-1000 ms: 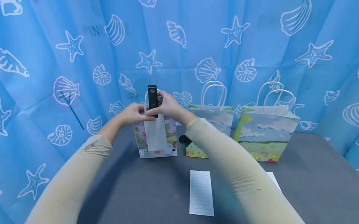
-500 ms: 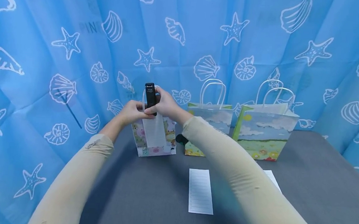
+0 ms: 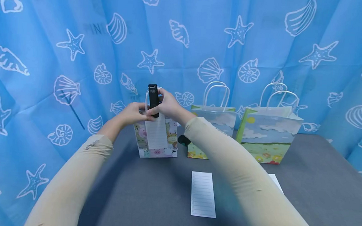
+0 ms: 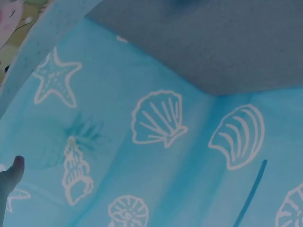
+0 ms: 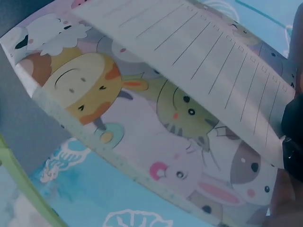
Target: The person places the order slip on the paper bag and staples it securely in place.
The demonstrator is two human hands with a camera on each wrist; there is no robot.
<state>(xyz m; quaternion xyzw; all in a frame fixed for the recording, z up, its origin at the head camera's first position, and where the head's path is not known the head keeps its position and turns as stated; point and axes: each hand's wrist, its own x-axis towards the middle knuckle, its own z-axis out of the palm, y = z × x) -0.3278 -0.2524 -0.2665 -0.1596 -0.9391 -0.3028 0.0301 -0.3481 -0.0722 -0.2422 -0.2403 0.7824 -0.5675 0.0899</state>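
My right hand (image 3: 169, 105) grips a black stapler (image 3: 153, 94), held upright at the top of a small gift bag (image 3: 172, 136) printed with cartoon animals. Against the bag's front hangs a lined white paper slip (image 3: 157, 135), its upper end behind the stapler and fingers. My left hand (image 3: 130, 114) pinches the bag's top edge at the left, thumb lying over the slip. Close up in the right wrist view, the slip (image 5: 203, 71) slants across the animal print, with the dark stapler (image 5: 293, 120) at its end. The left wrist view catches only a fingertip (image 4: 15, 171).
Two landscape-print gift bags, the middle bag (image 3: 224, 121) and the right bag (image 3: 268, 132), stand to the right on the grey table (image 3: 151, 194). One lined slip (image 3: 203, 194) lies in front; another slip (image 3: 276, 182) is partly behind the right sleeve. A blue shell-print curtain (image 3: 185, 40) hangs behind.
Both hands keep their grips on the stapler and bag. The animal bag's lower edge sits slightly farther back than a second ago; the other bags and slips stay put.
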